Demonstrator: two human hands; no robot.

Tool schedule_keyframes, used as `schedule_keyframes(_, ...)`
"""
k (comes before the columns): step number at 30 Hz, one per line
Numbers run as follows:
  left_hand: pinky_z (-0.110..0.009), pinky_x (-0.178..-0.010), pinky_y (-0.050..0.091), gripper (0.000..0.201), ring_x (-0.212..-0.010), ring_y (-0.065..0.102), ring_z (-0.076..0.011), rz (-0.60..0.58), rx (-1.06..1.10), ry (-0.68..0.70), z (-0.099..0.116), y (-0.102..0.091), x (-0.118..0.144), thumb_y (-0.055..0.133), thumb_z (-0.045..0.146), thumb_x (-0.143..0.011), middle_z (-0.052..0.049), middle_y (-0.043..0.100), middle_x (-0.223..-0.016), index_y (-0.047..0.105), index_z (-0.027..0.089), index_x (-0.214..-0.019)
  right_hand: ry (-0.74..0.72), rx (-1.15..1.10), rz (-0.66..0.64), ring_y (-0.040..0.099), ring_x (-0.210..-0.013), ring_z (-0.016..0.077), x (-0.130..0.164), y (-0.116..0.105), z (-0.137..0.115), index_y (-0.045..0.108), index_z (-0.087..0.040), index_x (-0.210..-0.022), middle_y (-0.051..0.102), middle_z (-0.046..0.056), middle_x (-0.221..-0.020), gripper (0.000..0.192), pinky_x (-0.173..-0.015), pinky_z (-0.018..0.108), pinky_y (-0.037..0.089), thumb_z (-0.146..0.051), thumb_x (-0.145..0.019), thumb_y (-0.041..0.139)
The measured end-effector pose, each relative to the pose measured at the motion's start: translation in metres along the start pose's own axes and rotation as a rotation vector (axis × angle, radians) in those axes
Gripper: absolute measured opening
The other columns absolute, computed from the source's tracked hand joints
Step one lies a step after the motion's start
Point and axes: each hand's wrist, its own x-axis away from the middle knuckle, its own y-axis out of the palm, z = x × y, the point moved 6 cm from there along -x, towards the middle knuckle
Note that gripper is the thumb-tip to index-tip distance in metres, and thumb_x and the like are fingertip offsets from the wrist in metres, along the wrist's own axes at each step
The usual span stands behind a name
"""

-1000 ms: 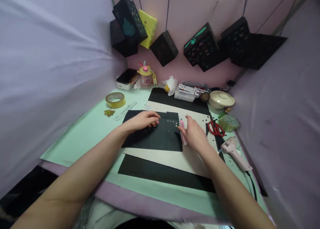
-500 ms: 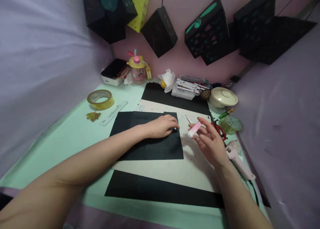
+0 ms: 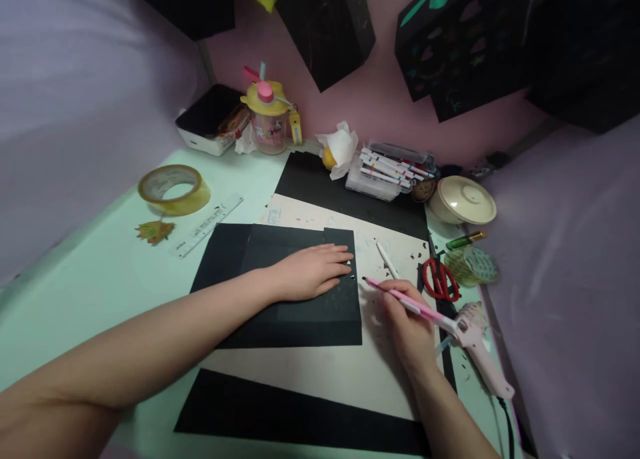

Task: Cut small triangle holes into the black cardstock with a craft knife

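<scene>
My left hand (image 3: 313, 272) lies flat with its fingers spread on a folded sheet of black card (image 3: 310, 329), pressing near its right side. Small cut-outs show in the card by my fingertips. Over the white sheet (image 3: 280, 372), my right hand (image 3: 413, 335) grips a slim pink craft knife (image 3: 407, 301) like a pen. Its dark tip points left, just off the card's right edge. Close beyond that hand lies a white pen (image 3: 386, 257). More black card (image 3: 300, 412) sticks out under the white sheet.
Red scissors (image 3: 440, 280), a pink glue gun (image 3: 483, 355), a green tape roll (image 3: 471, 265) and a lidded bowl (image 3: 464, 200) line the right side. Clear tape (image 3: 197, 195), a ruler (image 3: 206, 227) and a leaf (image 3: 155, 231) lie left. Markers (image 3: 387, 169) and a cup (image 3: 269, 122) stand behind.
My left fingers have straightened and spread flat on the card. My right hand has turned the pink craft knife into a pen-like grip, tip to the left. The view has tilted down and closer.
</scene>
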Motion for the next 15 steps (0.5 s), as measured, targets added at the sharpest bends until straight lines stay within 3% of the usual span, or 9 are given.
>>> schedule_keyframes(3,-0.053,-0.116,0.014,0.029,-0.136,0.039,-0.0364,0.012,0.013,-0.015,-0.001,0.0,0.001,0.064,0.019,-0.079,-0.007,0.059,-0.132,0.072,0.024,-0.106,-0.014,0.046,-0.04,0.056,-0.062,0.0158,0.0,0.003,0.002,0.063,-0.021,-0.074,0.059,0.0,-0.065,0.019,-0.057,0.026,0.043,-0.033,-0.087,0.057)
schedule_keyframes(7,-0.054,-0.118,0.012,0.029,-0.136,0.038,-0.0381,0.034,0.058,-0.014,-0.004,0.001,0.002,0.066,0.017,-0.078,-0.009,0.058,-0.133,0.072,0.021,-0.106,-0.056,0.089,-0.062,0.057,-0.059,0.0153,0.001,0.006,-0.004,0.066,-0.021,-0.089,0.062,0.0,-0.066,0.013,-0.055,0.026,0.045,-0.028,-0.086,0.056)
schedule_keyframes(9,-0.053,-0.118,0.012,0.029,-0.137,0.037,-0.0373,0.039,0.039,0.001,-0.002,0.004,0.005,0.065,0.019,-0.08,-0.01,0.058,-0.134,0.071,0.02,-0.108,-0.089,0.126,-0.071,0.06,-0.061,0.016,0.002,0.008,-0.01,0.067,-0.021,-0.087,0.067,0.001,-0.07,0.011,-0.056,0.026,0.048,-0.025,-0.082,0.058)
schedule_keyframes(12,-0.051,-0.118,0.017,0.033,-0.139,0.034,-0.0338,0.001,-0.184,-0.004,0.003,0.012,0.012,0.058,0.021,-0.086,-0.01,0.052,-0.14,0.066,0.019,-0.118,-0.109,0.152,-0.029,0.06,-0.056,0.0153,0.007,0.008,-0.015,0.066,-0.02,-0.076,0.067,0.001,-0.066,0.008,-0.051,0.024,0.046,-0.026,-0.079,0.061)
schedule_keyframes(15,-0.046,-0.116,0.023,0.042,-0.143,0.029,-0.0296,-0.128,-0.589,-0.064,0.008,0.022,0.019,0.053,0.026,-0.092,-0.012,0.042,-0.148,0.055,0.013,-0.131,-0.097,0.151,-0.05,0.056,-0.05,0.0131,0.011,0.011,-0.014,0.066,-0.019,-0.077,0.064,0.0,-0.06,0.01,-0.047,0.023,0.041,-0.027,-0.081,0.062)
